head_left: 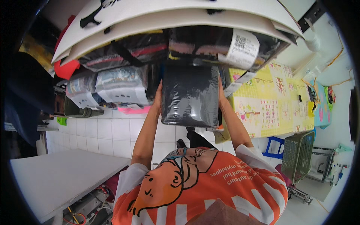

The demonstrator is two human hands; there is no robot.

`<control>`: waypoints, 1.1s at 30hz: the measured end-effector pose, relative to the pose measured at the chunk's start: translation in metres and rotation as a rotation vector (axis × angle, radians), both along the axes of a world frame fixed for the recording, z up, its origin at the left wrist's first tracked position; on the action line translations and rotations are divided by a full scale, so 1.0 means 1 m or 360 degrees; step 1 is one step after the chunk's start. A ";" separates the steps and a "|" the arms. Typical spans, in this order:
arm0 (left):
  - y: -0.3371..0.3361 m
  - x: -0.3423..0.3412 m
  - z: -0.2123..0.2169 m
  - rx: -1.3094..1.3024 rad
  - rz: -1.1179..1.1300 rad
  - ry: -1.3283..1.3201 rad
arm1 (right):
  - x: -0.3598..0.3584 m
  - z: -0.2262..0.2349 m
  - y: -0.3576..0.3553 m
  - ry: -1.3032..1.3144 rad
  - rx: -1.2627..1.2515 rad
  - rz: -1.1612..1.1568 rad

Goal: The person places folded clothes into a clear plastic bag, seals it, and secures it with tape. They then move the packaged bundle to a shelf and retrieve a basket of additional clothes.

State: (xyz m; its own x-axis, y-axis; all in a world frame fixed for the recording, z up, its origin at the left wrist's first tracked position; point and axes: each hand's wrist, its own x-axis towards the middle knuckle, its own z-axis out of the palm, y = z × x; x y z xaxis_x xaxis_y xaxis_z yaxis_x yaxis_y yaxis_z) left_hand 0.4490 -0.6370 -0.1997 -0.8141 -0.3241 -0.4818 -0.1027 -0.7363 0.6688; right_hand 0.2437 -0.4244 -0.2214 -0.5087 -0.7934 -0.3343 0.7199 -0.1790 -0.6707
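Observation:
A bulky block in shiny black plastic wrap [190,99] sits between my two hands, its near end jutting out from the shelf. My left hand [158,98] is pressed along its left side, and my right hand [221,90] along its right side. Most of the fingers are hidden by the package. Right above it lie clear-wrapped bundles of dark cloth [183,47], one bearing a white label [243,48]. On its left are wrapped bluish bundles [122,80] with white paper bands. The far end of the black package is hidden under the upper row.
A white board [180,17] with black pictures covers the shelf top. To the right stands a table with a yellow patterned cloth [270,112], a blue stool [275,147] and a green-grey plastic basket [299,153]. A white tabletop [67,176] is at lower left.

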 end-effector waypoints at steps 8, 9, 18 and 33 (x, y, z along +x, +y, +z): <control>-0.066 -0.055 -0.017 -0.0446 0.0541 -0.0529 | -0.087 -0.102 -0.066 0.0255 0.0334 -0.0054; -0.074 -0.056 -0.023 -0.0545 0.0531 -0.0482 | -0.090 -0.112 -0.068 0.0309 0.0389 -0.0065; -0.095 -0.084 -0.078 -0.2646 0.0441 -0.0435 | -0.072 -0.077 -0.076 0.0302 0.0590 0.0128; 0.010 -0.047 0.019 -0.3015 -0.0532 -0.0580 | 0.016 -0.026 -0.031 0.1028 0.0844 -0.0204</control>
